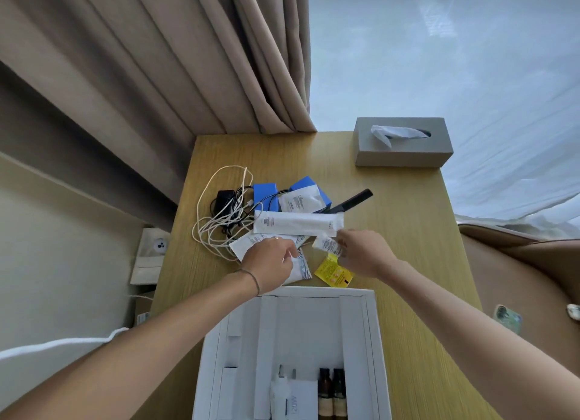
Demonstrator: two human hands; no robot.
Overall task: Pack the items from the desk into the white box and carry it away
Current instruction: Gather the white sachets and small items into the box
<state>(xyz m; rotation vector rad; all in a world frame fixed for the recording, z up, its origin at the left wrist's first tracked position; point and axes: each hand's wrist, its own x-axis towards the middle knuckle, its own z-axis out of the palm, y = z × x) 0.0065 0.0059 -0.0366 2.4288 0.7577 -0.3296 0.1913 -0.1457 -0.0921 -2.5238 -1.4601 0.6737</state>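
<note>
The open white box [373, 341] stands at the near edge of the wooden desk [408, 247], with two brown bottles [332, 391] and white items inside. Beyond it lies a pile: a long white packet [298, 222], two blue boxes [265, 197], a black comb [351, 201], a black charger [224, 198], tangled white cable [216, 228] and a yellow sachet [332, 270]. My left hand [270, 262] grips a flat white packet [299, 272]. My right hand [361, 251] pinches a small white sachet [328, 245].
A grey tissue box [403, 142] sits at the desk's far right corner. Beige curtains [157, 58] hang behind on the left, a sheer curtain on the right. A brown armchair [533, 262] stands right of the desk, with a phone [507, 317] on it.
</note>
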